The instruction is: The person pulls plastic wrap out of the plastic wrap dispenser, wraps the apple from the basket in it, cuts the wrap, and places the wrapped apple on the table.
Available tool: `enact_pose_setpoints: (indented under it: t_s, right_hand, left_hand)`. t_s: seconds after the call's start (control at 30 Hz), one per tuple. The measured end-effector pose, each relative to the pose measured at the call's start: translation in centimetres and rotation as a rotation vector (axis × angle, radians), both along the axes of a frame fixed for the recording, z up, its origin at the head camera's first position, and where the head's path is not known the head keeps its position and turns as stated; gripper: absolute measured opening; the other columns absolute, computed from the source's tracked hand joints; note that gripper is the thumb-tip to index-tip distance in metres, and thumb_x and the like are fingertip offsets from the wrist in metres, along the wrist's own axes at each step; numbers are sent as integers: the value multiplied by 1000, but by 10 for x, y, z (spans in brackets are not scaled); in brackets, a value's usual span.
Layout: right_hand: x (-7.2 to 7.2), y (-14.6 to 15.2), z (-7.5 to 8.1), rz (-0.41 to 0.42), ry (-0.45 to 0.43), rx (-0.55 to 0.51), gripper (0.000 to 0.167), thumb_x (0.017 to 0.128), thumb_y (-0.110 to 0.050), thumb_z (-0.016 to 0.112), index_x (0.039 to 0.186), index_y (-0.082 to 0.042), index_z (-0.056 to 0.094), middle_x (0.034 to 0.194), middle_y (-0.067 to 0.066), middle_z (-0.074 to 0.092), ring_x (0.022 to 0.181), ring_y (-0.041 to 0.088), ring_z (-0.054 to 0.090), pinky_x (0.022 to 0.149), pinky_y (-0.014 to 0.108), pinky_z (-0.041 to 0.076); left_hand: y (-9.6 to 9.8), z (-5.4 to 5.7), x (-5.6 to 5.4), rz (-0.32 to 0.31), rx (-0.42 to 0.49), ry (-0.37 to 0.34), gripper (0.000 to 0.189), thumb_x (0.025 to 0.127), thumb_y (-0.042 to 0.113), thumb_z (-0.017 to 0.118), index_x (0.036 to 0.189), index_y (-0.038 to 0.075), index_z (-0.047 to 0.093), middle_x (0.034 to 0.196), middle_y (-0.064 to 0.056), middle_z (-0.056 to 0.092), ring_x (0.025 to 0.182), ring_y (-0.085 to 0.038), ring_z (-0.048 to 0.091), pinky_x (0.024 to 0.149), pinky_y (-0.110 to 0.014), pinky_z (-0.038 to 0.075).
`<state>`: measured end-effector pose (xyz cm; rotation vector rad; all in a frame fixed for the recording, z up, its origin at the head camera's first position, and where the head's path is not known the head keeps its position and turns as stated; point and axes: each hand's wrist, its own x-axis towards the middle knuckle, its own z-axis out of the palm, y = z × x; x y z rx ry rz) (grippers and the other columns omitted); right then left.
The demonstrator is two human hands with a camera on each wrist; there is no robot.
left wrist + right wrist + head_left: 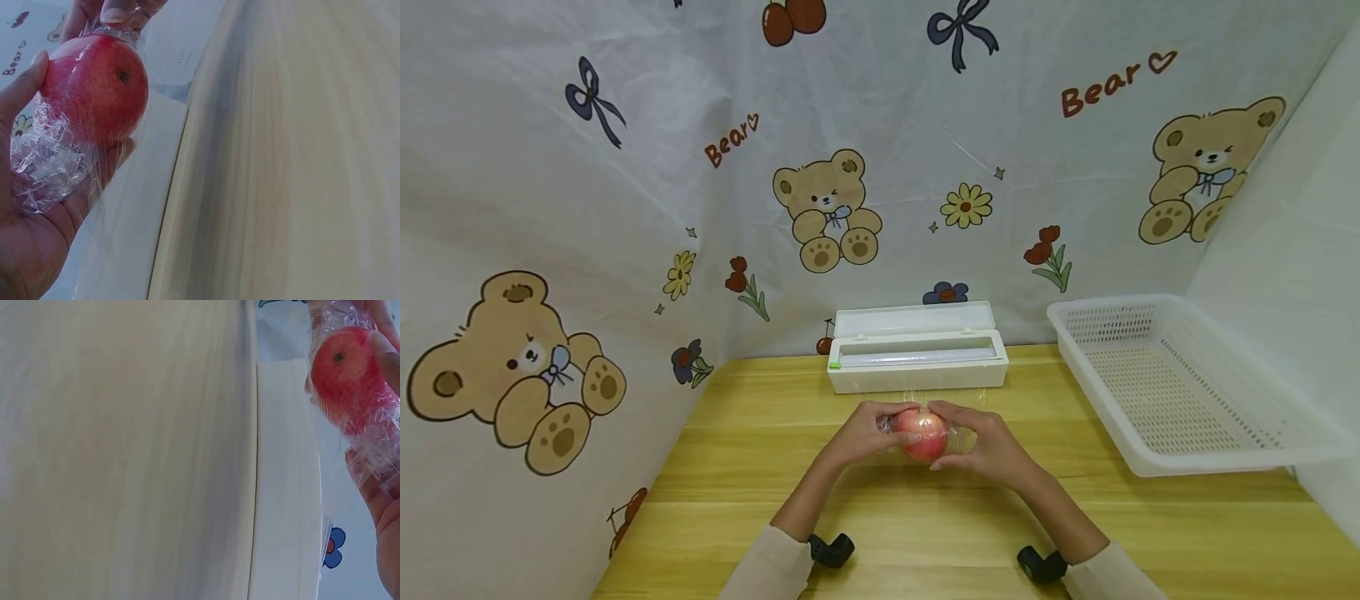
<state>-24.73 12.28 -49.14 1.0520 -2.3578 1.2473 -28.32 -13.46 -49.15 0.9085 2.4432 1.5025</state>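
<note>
A red apple (923, 435) with clear cling film around it is held up between both hands over the wooden table. My left hand (868, 433) grips it from the left, thumb and fingers curled round the fruit. My right hand (987, 443) grips the right side, with gathered film between fingers and apple. Crumpled cling film (47, 159) bunches against the left palm in the left wrist view. More wrinkled film (378, 440) shows by the right palm in the right wrist view. The apple's dark end (124, 77) faces the wrist cameras.
Behind the hands stands a white cling film box (917, 375), lid raised, with a roll (917, 357) inside. A white plastic basket (1138, 454) sits at the right of the wooden table (760, 492). A bear-print cloth (895, 125) hangs behind the table.
</note>
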Motion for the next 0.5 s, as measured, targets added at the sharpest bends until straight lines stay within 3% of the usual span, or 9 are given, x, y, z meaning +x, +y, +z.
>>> enact_pose_setpoints:
  t_s: [0.23, 0.5]
  right_hand:
    - [0, -2, -2, 1, 64, 25, 85, 64, -24, 97, 138, -4, 62, 138, 11, 64, 124, 34, 62, 98, 46, 53]
    - [2, -4, 0, -10, 69, 37, 88, 65, -21, 97, 142, -4, 58, 139, 12, 62, 125, 34, 61, 98, 45, 53]
  left_hand:
    - [0, 1, 1, -12, 21, -15, 49, 91, 35, 77, 134, 12, 68, 124, -5, 71, 106, -14, 68, 89, -28, 58]
    - [-1, 1, 0, -42, 60, -42, 50, 93, 34, 75, 134, 7, 67, 127, -7, 70, 109, -15, 68, 89, -30, 59]
